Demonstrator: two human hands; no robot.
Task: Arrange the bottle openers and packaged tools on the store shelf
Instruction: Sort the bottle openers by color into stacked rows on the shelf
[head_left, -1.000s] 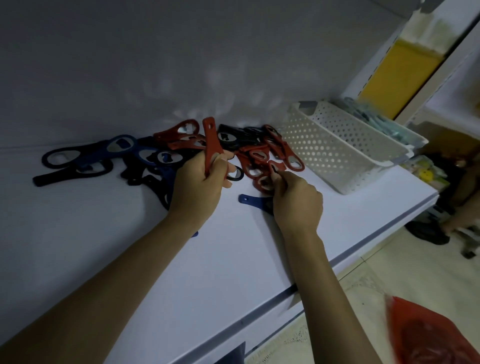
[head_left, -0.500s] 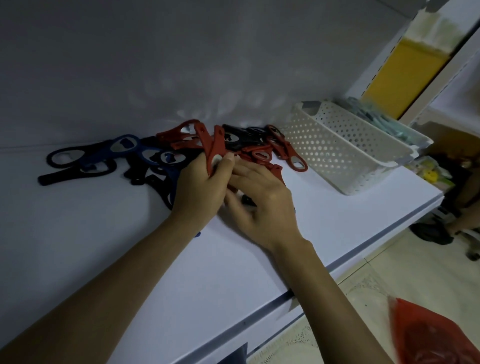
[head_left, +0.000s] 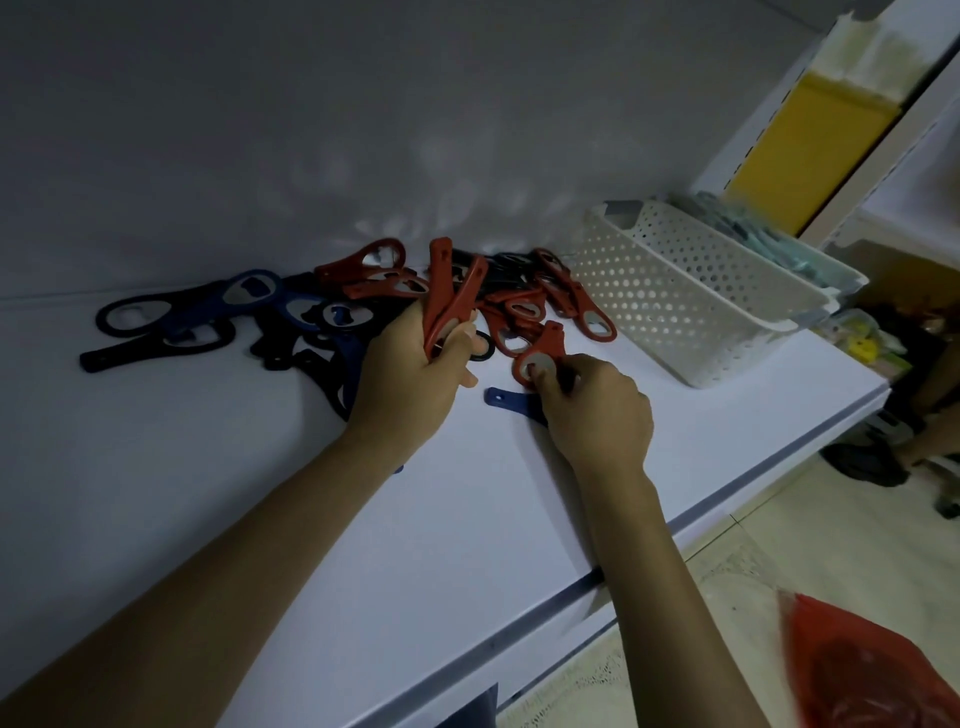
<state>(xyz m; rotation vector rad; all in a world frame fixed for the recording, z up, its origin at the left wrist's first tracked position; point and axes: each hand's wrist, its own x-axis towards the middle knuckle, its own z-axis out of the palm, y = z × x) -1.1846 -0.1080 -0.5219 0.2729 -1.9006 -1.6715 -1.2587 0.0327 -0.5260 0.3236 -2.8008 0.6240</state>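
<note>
**As left hand (head_left: 410, 384) holds, right hand (head_left: 597, 410) grabs**

Left hand now grips two red openers (head_left: 452, 296), one more than before. Right hand pinches another red opener (head_left: 540, 353) beside it. Sorting reds, it seems; the pile (head_left: 332, 317) waits just beyond.

Matt plastic bottle openers (head_left: 519, 312) with metal insets; smooth white shelf (head_left: 467, 519); perforated plastic basket (head_left: 675, 291).

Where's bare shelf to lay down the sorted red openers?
Bare shelf runs along the front edge, widest front-left below the black and blue bottle openers. A smaller gap lies between the right hand and the white basket. Crowded: the red bottle opener pile at the back wall.
</note>
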